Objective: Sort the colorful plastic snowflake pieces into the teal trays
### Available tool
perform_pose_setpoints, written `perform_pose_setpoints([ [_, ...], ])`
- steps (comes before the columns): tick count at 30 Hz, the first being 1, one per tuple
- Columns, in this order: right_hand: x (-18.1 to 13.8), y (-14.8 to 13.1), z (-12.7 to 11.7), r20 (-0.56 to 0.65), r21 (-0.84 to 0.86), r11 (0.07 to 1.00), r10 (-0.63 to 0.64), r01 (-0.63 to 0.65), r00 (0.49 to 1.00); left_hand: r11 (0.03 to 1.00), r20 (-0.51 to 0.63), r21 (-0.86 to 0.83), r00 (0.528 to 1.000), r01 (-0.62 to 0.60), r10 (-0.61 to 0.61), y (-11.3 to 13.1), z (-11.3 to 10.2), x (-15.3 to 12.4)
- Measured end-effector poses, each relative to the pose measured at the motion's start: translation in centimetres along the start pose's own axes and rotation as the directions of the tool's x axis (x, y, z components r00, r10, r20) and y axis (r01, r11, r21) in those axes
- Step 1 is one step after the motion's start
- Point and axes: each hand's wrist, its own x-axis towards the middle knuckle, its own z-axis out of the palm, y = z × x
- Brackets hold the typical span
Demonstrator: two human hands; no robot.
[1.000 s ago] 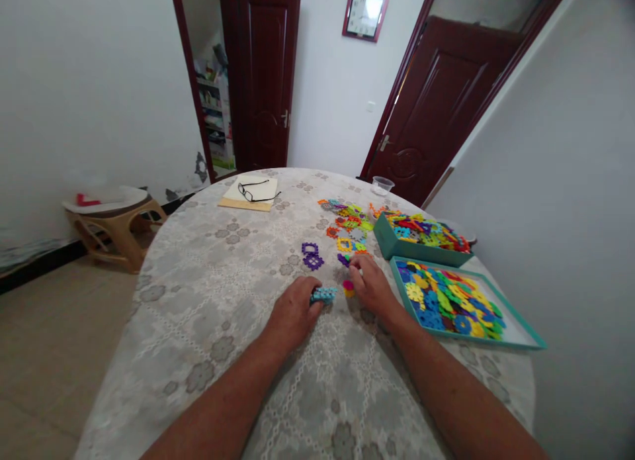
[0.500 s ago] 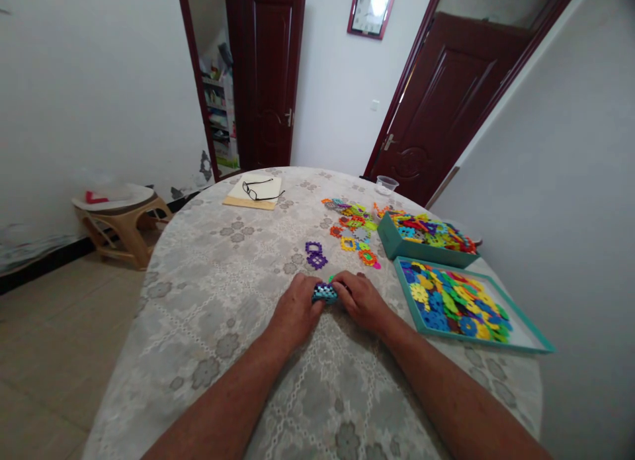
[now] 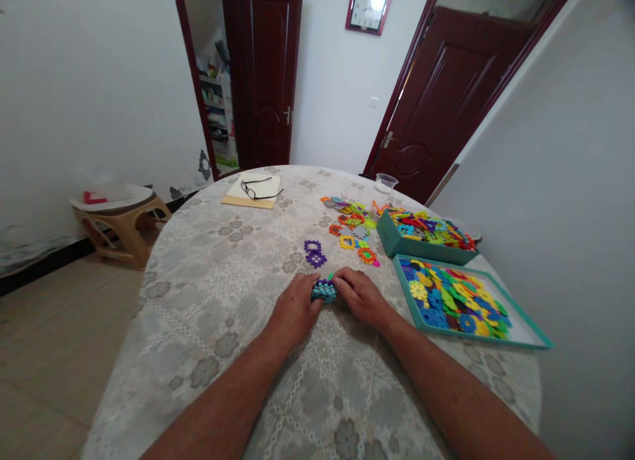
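Note:
Between my two hands is a small block of interlocking plastic pieces (image 3: 325, 291), light blue on the near side with purple along its top edge. My left hand (image 3: 296, 306) is closed on its left end, thumb in front. My right hand (image 3: 361, 294) pinches the right end, where a bit of green shows beside the fingertips. The fingers cover both ends of the block. Just beyond it on the table lie two purple pieces, a square frame (image 3: 312, 246) and a flower-shaped piece (image 3: 316, 259), touching each other.
Loose coloured pieces (image 3: 352, 225) are spread beyond my right hand. A teal box (image 3: 421, 250) full of pieces and a teal lid (image 3: 526, 324) holding more stand at the right. Glasses (image 3: 255, 188) rest on a pad (image 3: 238, 200) at the far left. A clear cup (image 3: 385, 182) stands at the back.
The block has tipped slightly in my hands, so more of its light blue side shows. Both hands keep their hold; the view has shifted a little.

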Motion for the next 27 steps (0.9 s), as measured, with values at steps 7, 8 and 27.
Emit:
perform_pose_setpoints([
  [7, -0.4, -1.7, -0.3, 0.155, -0.085, 0.98, -0.168, 0.182, 0.974, 1.0, 0.044, 0.009, 0.999, -0.009, 0.008, 0.1, -0.8, 0.3],
  [8, -0.4, -1.7, -0.2, 0.176, -0.095, 0.976, -0.18, 0.198, 0.968, 1.0, 0.042, 0.005, 0.999, -0.006, 0.006, 0.1, -0.8, 0.4],
  [27, 7.2, 9.3, -19.0, -0.532, -0.426, 0.726, 0.282, -0.54, 0.799, 0.998, -0.066, 0.012, 0.996, -0.057, 0.058, -0.6, 0.1, -0.1],
])
